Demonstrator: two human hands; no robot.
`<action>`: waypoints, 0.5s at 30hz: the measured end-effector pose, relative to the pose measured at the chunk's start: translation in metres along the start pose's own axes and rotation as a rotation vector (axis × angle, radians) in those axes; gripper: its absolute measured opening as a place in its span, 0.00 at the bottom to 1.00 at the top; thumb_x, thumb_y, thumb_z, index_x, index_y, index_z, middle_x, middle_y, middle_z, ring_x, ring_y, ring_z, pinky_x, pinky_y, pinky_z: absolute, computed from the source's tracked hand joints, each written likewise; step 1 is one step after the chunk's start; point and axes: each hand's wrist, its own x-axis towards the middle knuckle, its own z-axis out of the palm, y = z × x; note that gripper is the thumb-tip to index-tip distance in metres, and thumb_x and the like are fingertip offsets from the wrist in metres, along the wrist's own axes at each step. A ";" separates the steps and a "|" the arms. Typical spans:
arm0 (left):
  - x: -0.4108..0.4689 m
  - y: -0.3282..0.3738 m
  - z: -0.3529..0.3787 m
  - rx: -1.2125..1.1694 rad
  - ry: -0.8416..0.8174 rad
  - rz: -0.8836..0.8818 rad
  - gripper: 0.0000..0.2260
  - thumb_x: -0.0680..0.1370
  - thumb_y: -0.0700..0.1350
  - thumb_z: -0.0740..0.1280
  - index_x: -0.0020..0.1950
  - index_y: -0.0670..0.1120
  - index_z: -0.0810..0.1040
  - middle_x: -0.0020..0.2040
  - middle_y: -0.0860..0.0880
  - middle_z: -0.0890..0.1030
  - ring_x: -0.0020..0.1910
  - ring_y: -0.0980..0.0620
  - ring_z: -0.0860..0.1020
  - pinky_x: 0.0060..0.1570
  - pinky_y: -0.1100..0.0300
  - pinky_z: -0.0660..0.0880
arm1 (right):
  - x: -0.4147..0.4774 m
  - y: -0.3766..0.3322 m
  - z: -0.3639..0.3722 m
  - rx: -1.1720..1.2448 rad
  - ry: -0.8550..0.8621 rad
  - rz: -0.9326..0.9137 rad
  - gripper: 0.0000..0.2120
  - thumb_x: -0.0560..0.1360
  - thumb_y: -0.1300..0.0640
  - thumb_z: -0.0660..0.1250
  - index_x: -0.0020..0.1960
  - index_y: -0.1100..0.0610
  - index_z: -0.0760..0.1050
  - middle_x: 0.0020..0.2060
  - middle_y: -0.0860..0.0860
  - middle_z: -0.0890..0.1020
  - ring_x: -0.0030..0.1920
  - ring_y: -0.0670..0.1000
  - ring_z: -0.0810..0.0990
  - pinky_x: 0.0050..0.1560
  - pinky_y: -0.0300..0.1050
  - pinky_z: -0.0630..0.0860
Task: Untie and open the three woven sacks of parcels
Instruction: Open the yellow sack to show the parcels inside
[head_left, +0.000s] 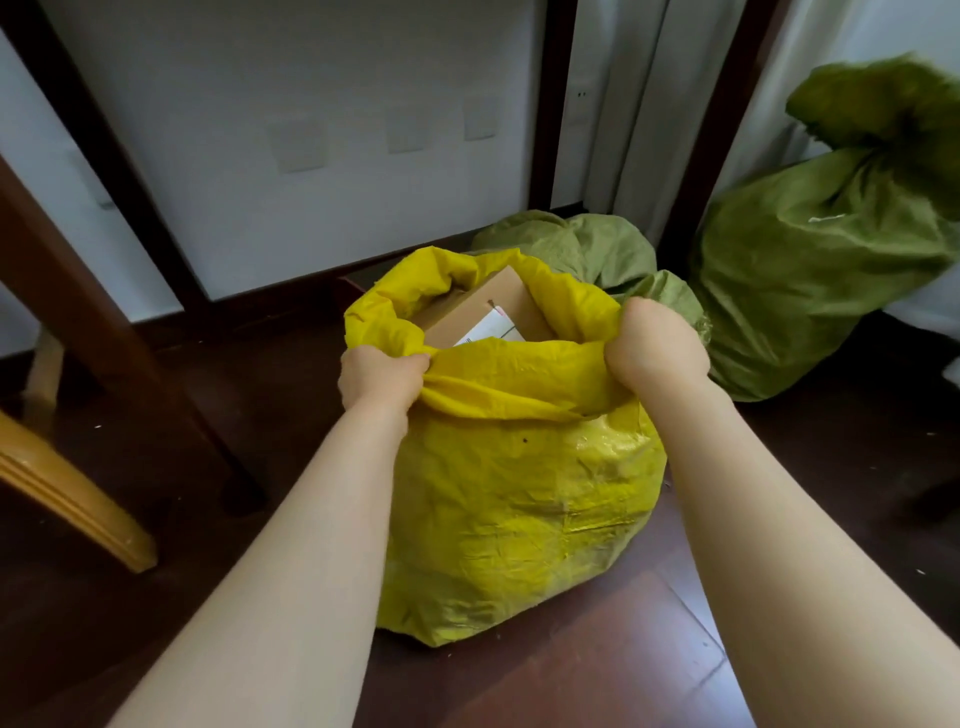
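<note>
A yellow woven sack stands on the dark wood floor in front of me, its mouth open. My left hand grips the near left part of its rim, and my right hand grips the right part. Inside lies a brown cardboard parcel with a white label. Behind it slumps a green sack, partly hidden, so its mouth cannot be made out. At the right a second green sack stands with its neck gathered shut.
A wooden chair seat juts in at the lower left. A dark wooden table leg slants beside it. White wall panels with dark frames stand behind the sacks, and a pale curtain hangs at the back.
</note>
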 end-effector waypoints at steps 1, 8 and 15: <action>0.001 0.003 -0.006 0.123 -0.036 0.051 0.26 0.71 0.46 0.73 0.64 0.37 0.72 0.63 0.39 0.74 0.59 0.38 0.75 0.57 0.47 0.75 | 0.001 -0.001 0.001 0.008 -0.026 -0.010 0.11 0.76 0.62 0.59 0.57 0.60 0.72 0.56 0.59 0.76 0.56 0.62 0.75 0.45 0.51 0.69; 0.004 0.012 -0.025 0.008 -0.301 -0.061 0.17 0.70 0.27 0.65 0.56 0.39 0.67 0.41 0.40 0.73 0.46 0.40 0.76 0.49 0.42 0.77 | -0.001 0.008 0.003 -0.062 -0.168 0.001 0.20 0.70 0.39 0.68 0.45 0.55 0.70 0.40 0.51 0.73 0.47 0.58 0.77 0.42 0.48 0.70; 0.020 -0.010 -0.029 -0.854 -0.351 -0.465 0.12 0.76 0.30 0.53 0.46 0.41 0.74 0.42 0.41 0.76 0.37 0.45 0.75 0.48 0.52 0.77 | 0.026 0.050 0.029 1.331 -0.157 0.619 0.11 0.74 0.56 0.70 0.51 0.60 0.74 0.36 0.55 0.76 0.38 0.54 0.78 0.35 0.48 0.77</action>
